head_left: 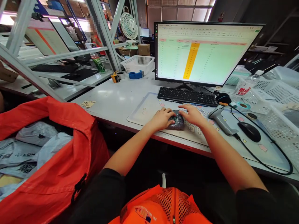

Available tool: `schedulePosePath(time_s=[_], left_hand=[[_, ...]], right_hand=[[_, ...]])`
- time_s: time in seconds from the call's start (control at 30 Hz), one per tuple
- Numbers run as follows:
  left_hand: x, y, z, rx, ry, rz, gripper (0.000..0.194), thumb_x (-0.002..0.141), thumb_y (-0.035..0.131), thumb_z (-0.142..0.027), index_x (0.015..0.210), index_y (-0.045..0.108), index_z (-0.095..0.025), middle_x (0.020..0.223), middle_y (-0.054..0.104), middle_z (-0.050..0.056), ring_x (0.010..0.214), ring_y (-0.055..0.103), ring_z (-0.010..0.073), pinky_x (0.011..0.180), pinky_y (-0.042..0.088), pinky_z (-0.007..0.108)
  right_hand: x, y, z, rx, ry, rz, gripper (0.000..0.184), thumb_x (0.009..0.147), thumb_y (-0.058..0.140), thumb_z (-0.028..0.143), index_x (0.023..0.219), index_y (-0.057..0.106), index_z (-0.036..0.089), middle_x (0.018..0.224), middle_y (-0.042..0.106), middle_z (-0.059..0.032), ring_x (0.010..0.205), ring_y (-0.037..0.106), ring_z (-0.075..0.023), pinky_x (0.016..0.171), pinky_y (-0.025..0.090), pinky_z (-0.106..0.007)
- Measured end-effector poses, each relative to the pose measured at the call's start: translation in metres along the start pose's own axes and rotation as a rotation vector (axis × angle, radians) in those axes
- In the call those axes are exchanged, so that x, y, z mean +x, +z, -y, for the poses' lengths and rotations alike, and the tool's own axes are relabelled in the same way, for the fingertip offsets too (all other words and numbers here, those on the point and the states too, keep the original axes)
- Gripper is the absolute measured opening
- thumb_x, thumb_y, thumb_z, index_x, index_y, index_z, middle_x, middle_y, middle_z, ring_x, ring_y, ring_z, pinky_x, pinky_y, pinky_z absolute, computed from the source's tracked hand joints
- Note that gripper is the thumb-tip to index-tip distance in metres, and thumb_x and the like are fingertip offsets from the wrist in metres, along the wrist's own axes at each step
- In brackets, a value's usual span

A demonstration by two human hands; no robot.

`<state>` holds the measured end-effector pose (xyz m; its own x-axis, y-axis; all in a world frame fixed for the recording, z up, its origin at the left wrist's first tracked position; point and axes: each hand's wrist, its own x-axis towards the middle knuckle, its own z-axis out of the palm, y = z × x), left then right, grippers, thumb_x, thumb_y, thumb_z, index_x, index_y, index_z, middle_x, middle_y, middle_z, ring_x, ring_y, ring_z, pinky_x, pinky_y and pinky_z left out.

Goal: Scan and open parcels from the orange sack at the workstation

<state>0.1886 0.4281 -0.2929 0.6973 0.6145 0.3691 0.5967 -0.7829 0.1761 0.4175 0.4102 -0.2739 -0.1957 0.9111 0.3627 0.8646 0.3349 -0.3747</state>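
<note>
A small dark plastic-wrapped parcel [177,122] lies on the pale desk mat [142,113] in front of the black keyboard [187,96]. My left hand [163,119] is curled around the parcel's left side, fingers bent onto it. My right hand [192,114] rests on its right side, fingers pressing its top edge. Both hands hold it against the mat.
A monitor [202,53] with a spreadsheet stands behind the keyboard. A barcode scanner [220,119], a black mouse [249,131] and white baskets [277,130] lie to the right. An orange sack [58,161] of grey mail bags sits at left. Tape rolls [135,75] and a basket [137,63] lie further back.
</note>
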Motion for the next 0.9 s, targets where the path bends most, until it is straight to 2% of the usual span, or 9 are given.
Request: schedulePosePath(time_s=[0.07,0.17,0.3,0.5,0.6,0.73,0.9], left_hand=[[0.005,-0.006,-0.001,0.068,-0.012,0.085,0.038,0.100,0.070,-0.036,0.136,0.067,-0.023,0.140,0.062,0.010,0.127,0.054,0.0351,0.106,0.051,0.049],[0.011,-0.011,-0.004,0.135,0.002,0.161,0.036,0.102,0.067,-0.035,0.135,0.066,-0.022,0.139,0.061,0.011,0.126,0.054,0.0356,0.101,0.051,0.048],[0.016,-0.009,-0.005,0.210,0.067,0.156,0.029,0.106,0.059,-0.031,0.131,0.068,-0.019,0.137,0.062,0.013,0.127,0.053,0.0354,0.104,0.047,0.050],[0.018,-0.004,0.000,0.221,0.229,0.106,0.021,0.107,0.055,-0.028,0.112,0.071,-0.015,0.131,0.066,0.013,0.124,0.053,0.0332,0.106,0.043,0.048],[0.006,-0.003,-0.003,0.222,0.266,0.042,0.021,0.108,0.053,-0.026,0.107,0.070,-0.013,0.121,0.069,0.014,0.118,0.056,0.0311,0.104,0.044,0.045],[-0.026,-0.004,-0.014,0.176,0.300,0.000,0.028,0.110,0.048,-0.027,0.095,0.067,-0.014,0.103,0.069,0.012,0.102,0.059,0.0270,0.095,0.046,0.041],[-0.064,0.003,-0.030,0.142,0.259,-0.090,0.029,0.109,0.047,-0.025,0.087,0.063,-0.016,0.093,0.068,0.009,0.093,0.059,0.0252,0.089,0.046,0.041]], right_hand=[[0.018,0.017,0.001,0.059,0.001,0.078,0.033,0.100,0.060,0.026,0.129,0.075,0.015,0.134,0.071,-0.0132,0.125,0.064,-0.0270,0.112,0.048,-0.039],[0.026,0.037,-0.003,0.093,-0.005,0.105,0.026,0.102,0.057,0.024,0.118,0.078,0.018,0.124,0.076,-0.0097,0.114,0.068,-0.0242,0.102,0.051,-0.034],[0.021,0.046,-0.010,0.120,0.006,0.042,0.024,0.100,0.056,0.020,0.112,0.078,0.018,0.119,0.077,-0.0095,0.110,0.068,-0.0238,0.098,0.049,-0.033],[0.023,0.055,-0.007,0.134,0.033,-0.072,0.023,0.098,0.054,0.021,0.096,0.076,0.017,0.101,0.078,-0.0092,0.095,0.067,-0.0226,0.086,0.046,-0.031],[0.025,0.059,-0.009,0.139,0.054,-0.131,0.025,0.099,0.054,0.027,0.086,0.074,0.018,0.090,0.076,-0.0085,0.085,0.065,-0.0215,0.078,0.043,-0.030],[0.028,0.066,-0.013,0.172,0.088,-0.199,0.030,0.099,0.054,0.034,0.079,0.071,0.019,0.082,0.074,-0.0083,0.078,0.060,-0.0211,0.074,0.039,-0.031],[0.027,0.073,-0.011,0.252,0.071,-0.210,0.036,0.097,0.054,0.042,0.072,0.065,0.020,0.071,0.067,-0.0045,0.070,0.055,-0.0191,0.069,0.037,-0.031]])
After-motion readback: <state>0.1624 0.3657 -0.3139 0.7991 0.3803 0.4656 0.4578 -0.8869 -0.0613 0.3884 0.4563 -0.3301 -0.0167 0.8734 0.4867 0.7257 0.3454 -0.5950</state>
